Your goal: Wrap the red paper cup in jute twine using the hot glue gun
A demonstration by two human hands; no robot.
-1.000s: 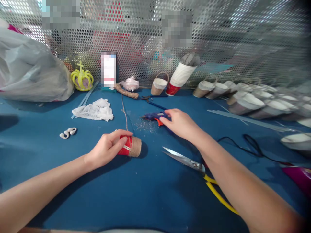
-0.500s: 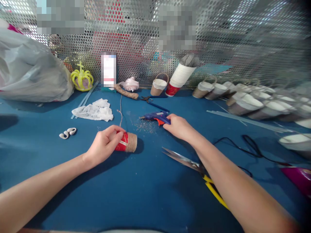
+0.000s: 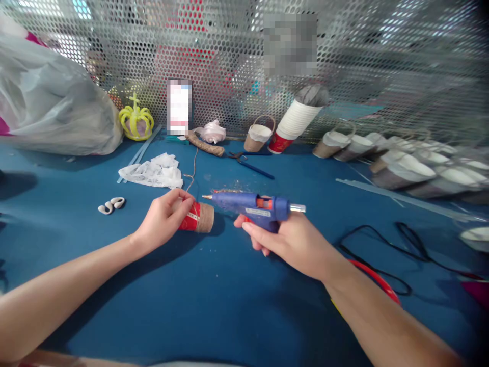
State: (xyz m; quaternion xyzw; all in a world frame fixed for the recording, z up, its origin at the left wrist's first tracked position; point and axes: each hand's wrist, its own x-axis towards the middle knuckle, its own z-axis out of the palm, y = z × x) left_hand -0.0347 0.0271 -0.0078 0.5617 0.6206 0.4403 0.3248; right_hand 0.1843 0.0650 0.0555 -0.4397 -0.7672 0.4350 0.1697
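My left hand (image 3: 166,214) is closed on a red paper cup (image 3: 190,220) lying on its side, with jute twine (image 3: 206,218) wound round the end on the right. A loose strand of twine runs from my left fingertips back to a twine roll (image 3: 206,146). My right hand (image 3: 290,237) grips a blue hot glue gun (image 3: 248,203), a finger at its red trigger. The gun's nozzle points left, just past the wrapped end of the cup, and a clear glue stick sticks out of its back. Under my right forearm the scissors are mostly hidden.
Blue-handled pliers (image 3: 252,162) and crumpled white paper (image 3: 153,171) lie beyond my hands. Stacked paper cups (image 3: 300,120) and several finished twine-wrapped baskets (image 3: 401,171) line the mesh panel. A black cable (image 3: 367,250) curls at right; a plastic bag (image 3: 57,107) bulges at left.
My right hand has lifted the glue gun from the table and brought it nearer, its nozzle close to the cup. My left hand keeps its hold on the cup. The view has shifted slightly.
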